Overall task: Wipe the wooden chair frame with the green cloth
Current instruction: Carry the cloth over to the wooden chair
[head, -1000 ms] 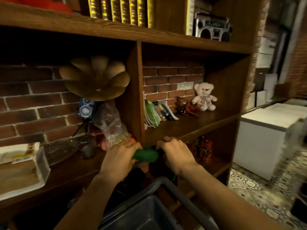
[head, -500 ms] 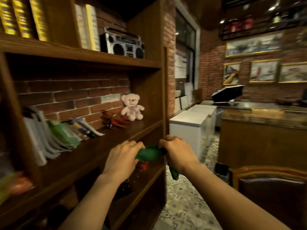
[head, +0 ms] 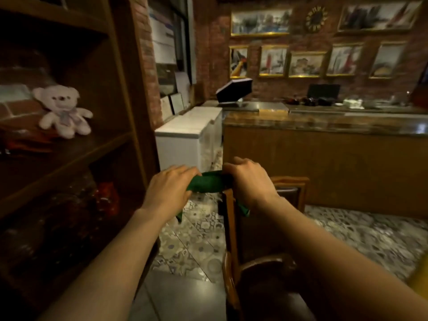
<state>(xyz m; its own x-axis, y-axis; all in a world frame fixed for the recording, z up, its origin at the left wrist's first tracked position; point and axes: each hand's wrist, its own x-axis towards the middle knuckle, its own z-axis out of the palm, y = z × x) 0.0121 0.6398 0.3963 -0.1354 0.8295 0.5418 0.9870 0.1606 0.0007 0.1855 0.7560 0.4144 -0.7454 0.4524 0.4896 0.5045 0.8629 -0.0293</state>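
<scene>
A bunched green cloth (head: 209,183) stretches between my two hands at the centre of the view. My left hand (head: 170,189) grips its left end and my right hand (head: 250,181) grips its right end, with loose corners hanging below each fist. Directly under my right hand stands the wooden chair frame (head: 229,218), with a dark padded back and seat; its top rail shows at the right of my wrist. Whether the cloth touches the frame I cannot tell.
A dark wooden bookshelf (head: 129,126) with a white teddy bear (head: 62,112) fills the left. A white chest freezer (head: 190,133) stands ahead, next to a long wooden counter (head: 324,154). Patterned floor tiles (head: 196,242) lie between shelf and chair.
The view has swung right, away from the bookshelf toward the counter and chair. Both hands kept hold of the green cloth and now hover over the chair's back.
</scene>
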